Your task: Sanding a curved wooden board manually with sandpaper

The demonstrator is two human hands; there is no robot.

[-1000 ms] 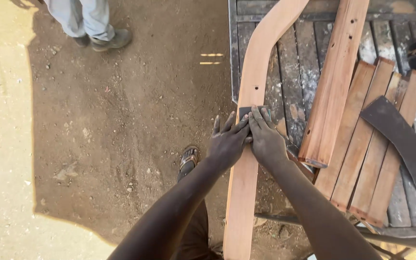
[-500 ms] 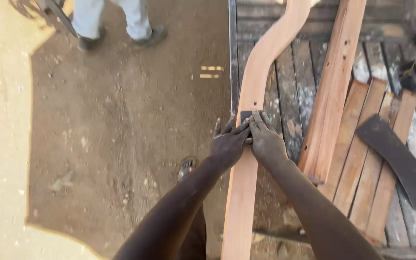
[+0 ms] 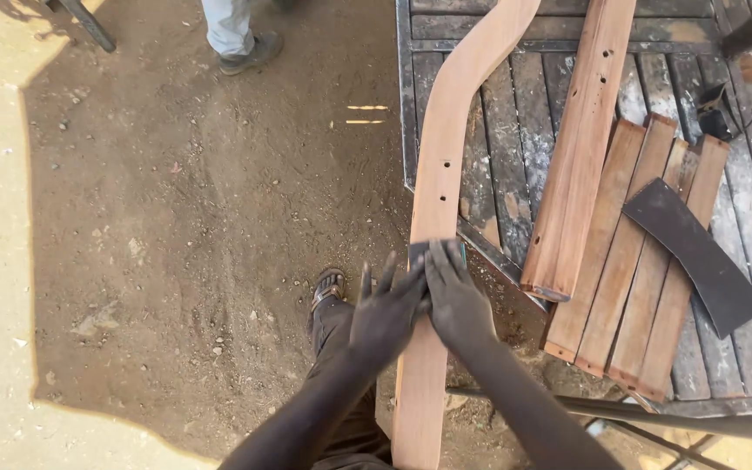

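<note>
Both hands are pressed flat, side by side, on the face of a long curved wooden rail (image 3: 435, 187); the left hand (image 3: 385, 315) lies with fingers spread over its left edge, the right hand (image 3: 457, 300) over its middle, and something small and dark seems pinned under the right fingers (image 3: 444, 258), though what it is cannot be told. Neither hand is closed around the wood; the palms bear down on it. The rail is leaned from near the person's legs up onto a slatted workbench (image 3: 498, 113), its upper end bending away to the right. Compared with the views a moment earlier, the hands are seen lower along the rail, nearer the body, which suggests a rubbing stroke drawn down the surface. Just right of the rail a straight drilled plank (image 3: 580, 148) is laid, then a row of short reddish slats (image 3: 637, 261) with a dark curved strip (image 3: 694, 252) across them. No container is seen. A sandalled foot (image 3: 328, 285) is planted on the dirt ground (image 3: 176, 244), and another person's shoe (image 3: 250, 54) is seen at the top
</note>
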